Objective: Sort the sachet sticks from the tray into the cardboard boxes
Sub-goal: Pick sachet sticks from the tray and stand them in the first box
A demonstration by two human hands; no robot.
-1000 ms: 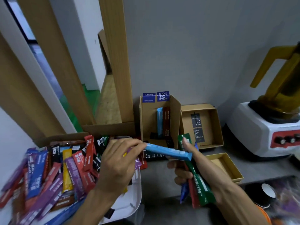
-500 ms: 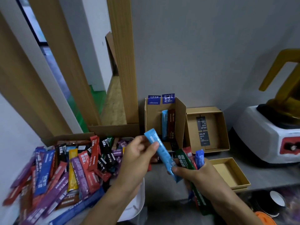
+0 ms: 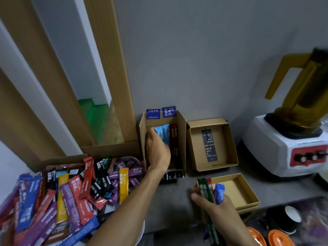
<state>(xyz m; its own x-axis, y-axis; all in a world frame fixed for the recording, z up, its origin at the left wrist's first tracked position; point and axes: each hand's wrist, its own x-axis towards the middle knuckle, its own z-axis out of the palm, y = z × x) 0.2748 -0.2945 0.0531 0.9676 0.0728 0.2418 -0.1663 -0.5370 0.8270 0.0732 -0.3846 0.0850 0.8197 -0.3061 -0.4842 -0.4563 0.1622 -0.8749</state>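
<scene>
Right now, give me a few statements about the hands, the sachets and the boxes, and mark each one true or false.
1. The left hand reaches into the tall box. True.
2. The right hand is empty. False: it grips a handful of sachets, green, red and blue.
3. The tall box holds light blue sachets beside a brown sachet. True.
4. The small shallow box is full of sachets. False: none show inside it.
5. Every sachet has been sorted. False: a large pile of sachets lies at the left.
</scene>
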